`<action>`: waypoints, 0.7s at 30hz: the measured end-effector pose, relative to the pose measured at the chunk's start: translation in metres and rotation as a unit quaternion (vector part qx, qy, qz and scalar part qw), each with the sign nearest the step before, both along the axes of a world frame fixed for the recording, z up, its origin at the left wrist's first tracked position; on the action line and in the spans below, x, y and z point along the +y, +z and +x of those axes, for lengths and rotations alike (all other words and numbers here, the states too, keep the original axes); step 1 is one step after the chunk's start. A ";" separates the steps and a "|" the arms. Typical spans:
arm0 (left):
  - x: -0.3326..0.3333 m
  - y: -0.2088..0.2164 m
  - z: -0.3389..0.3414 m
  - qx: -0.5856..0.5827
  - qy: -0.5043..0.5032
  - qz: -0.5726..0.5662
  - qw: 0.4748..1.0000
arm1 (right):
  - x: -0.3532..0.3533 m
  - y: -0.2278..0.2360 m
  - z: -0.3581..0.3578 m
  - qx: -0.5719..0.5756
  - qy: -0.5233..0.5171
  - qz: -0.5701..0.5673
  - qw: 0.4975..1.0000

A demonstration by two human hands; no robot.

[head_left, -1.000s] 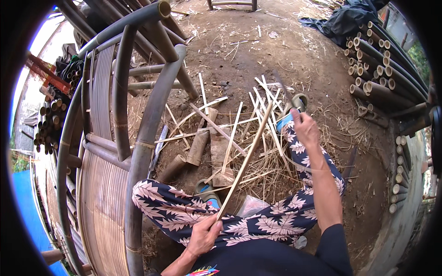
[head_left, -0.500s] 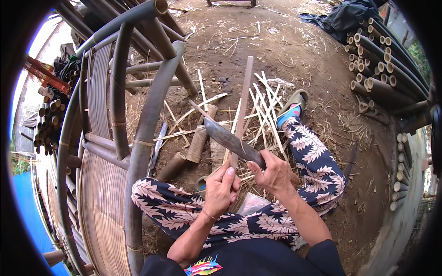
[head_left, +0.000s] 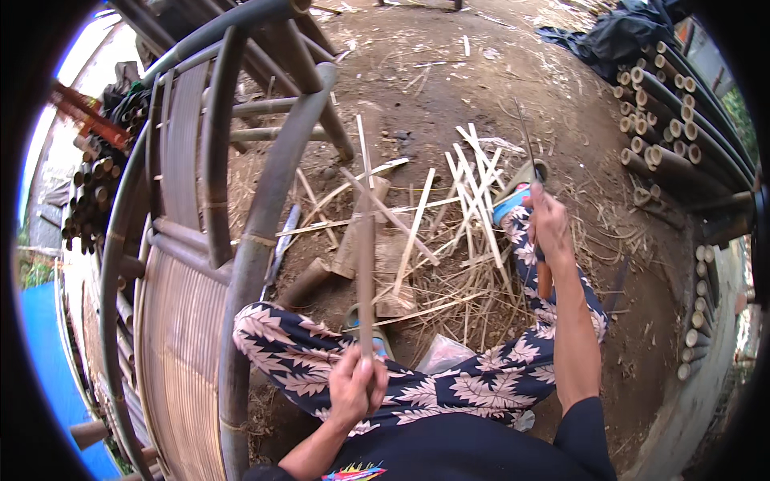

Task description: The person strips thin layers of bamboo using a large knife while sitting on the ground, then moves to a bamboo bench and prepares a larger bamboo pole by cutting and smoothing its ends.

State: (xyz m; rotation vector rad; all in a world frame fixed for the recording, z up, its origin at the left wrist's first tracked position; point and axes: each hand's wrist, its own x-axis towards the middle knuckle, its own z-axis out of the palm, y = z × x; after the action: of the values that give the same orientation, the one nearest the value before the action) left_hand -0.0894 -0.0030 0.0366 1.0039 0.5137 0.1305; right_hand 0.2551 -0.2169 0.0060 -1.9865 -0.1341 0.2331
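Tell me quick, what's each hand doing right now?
Left hand: closed around a bamboo strip, held upright.
Right hand: closed on a knife, blade pointing away.

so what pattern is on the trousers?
Dark trousers with a pale pinkish leaf print; clearest in the head view, across both legs.

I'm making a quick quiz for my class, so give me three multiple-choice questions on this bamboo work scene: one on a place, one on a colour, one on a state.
1. Where do the stacked bamboo poles lie?
A. upper right
B. lower left
C. on the lap

2. What colour is the shoe at the outstretched foot?
A. red
B. blue
C. yellow

3. How is the bamboo strip in the left hand?
A. lying flat on the ground
B. bent into a ring
C. held by its near end, pointing away

Answers: 1 A, the cut ends line the right rim; 2 B, it looks blue; 3 C, the grip closes on its near end.
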 end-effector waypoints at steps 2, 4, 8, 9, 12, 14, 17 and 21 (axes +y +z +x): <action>0.008 -0.037 0.052 -0.105 0.127 0.184 0.969 | 0.038 0.016 -0.053 0.105 0.065 0.121 0.985; 0.016 -0.038 0.106 -0.114 0.158 0.268 0.944 | 0.058 0.014 -0.102 0.199 0.088 0.177 0.960; -0.002 -0.045 0.140 -0.080 0.078 0.318 0.941 | 0.091 0.003 -0.138 0.284 0.007 0.315 0.906; -0.007 -0.054 0.133 -0.109 0.054 0.425 0.897 | 0.093 0.001 -0.134 0.298 -0.023 0.328 0.896; -0.007 -0.050 0.109 -0.109 -0.059 0.430 0.894 | 0.083 -0.004 -0.105 0.308 -0.022 0.388 0.868; 0.007 -0.043 0.089 0.010 -0.108 -0.114 0.988 | 0.070 0.002 -0.088 0.275 -0.002 0.372 0.886; 0.033 -0.016 0.052 0.063 -0.295 -0.283 0.910 | 0.045 -0.002 -0.058 0.193 0.003 0.273 0.942; 0.024 -0.007 0.063 0.136 -0.266 0.082 0.951 | 0.036 0.004 -0.062 -0.060 0.070 -0.056 0.994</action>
State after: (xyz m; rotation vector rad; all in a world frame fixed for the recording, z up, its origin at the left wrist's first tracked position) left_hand -0.0263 0.0206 0.0301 1.3012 0.4702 -0.4596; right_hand 0.1928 -0.1805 0.0102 -2.1046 -0.3438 0.2152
